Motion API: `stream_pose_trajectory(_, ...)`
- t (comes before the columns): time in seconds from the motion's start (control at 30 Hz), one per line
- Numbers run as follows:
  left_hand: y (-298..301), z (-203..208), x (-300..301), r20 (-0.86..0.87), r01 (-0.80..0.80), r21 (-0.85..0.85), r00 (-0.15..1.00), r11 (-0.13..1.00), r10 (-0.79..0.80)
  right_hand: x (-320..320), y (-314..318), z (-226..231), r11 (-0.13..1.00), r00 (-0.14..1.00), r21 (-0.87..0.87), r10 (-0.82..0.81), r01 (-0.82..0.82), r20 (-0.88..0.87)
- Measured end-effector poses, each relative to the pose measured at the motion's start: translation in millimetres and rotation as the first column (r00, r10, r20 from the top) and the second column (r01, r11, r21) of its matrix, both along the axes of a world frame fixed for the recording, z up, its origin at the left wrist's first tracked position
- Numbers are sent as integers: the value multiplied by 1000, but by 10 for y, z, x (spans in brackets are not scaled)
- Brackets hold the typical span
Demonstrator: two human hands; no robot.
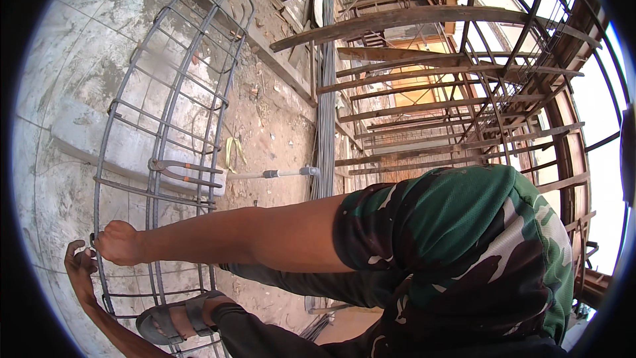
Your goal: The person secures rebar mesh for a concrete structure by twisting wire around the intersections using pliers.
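Note:
A long cage of steel reinforcing bars (110,113) with tied stirrups stretches along the left side. My right hand (119,242) is closed in a fist at the cage's left outer bar, and what it grips is hidden. Just beyond that bar, my left hand (81,262) has its fingers curled and pinched close to the right fist; anything between them is too small to name. Pincers with orange-marked handles (182,171) lie across the cage bars, touched by neither hand. My sandalled foot (156,325) rests on the near end of the cage.
A pale concrete block (76,129) lies under the cage. On the dirt are a light rod with grey fittings (271,174) and a yellowish strip (235,151). A bundle of long thin bars (325,93) runs beyond. Wooden beams (391,23) and scaffolding fill the right.

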State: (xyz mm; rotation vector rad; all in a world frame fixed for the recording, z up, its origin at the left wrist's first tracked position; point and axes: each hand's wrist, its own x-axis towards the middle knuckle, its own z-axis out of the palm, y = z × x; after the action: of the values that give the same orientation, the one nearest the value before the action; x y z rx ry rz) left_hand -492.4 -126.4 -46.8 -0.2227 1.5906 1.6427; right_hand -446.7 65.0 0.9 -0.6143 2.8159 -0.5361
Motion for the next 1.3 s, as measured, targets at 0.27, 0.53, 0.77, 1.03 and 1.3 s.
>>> stream_pose_trajectory(0.27, 216, -424, 311, 60, -421, 48, 906, 906, 419, 32, 12, -138, 1000, 1000, -3, 22, -22, -10)
stream_pose_trajectory(0.53, 110, -802, 343, 31, -444, -38, 895, 895, 445, 9, -54, -81, 1000, 999, -4, -12, 12, 46)
stream_pose_trajectory(0.77, 454, -153, 474, -194, -599, -134, 797, 789, 572, 77, -36, -81, 996, 993, 1, -88, 88, 79)
stream_pose_trajectory(1.03, 740, 446, 555, -333, -665, -226, 739, 712, 586, 45, -79, -32, 985, 970, -17, -167, 173, 174)
stream_pose_trajectory(1.3, 703, 345, 569, -407, -599, -180, 768, 780, 495, -268, 107, 313, 988, 889, -86, -74, 126, 453)
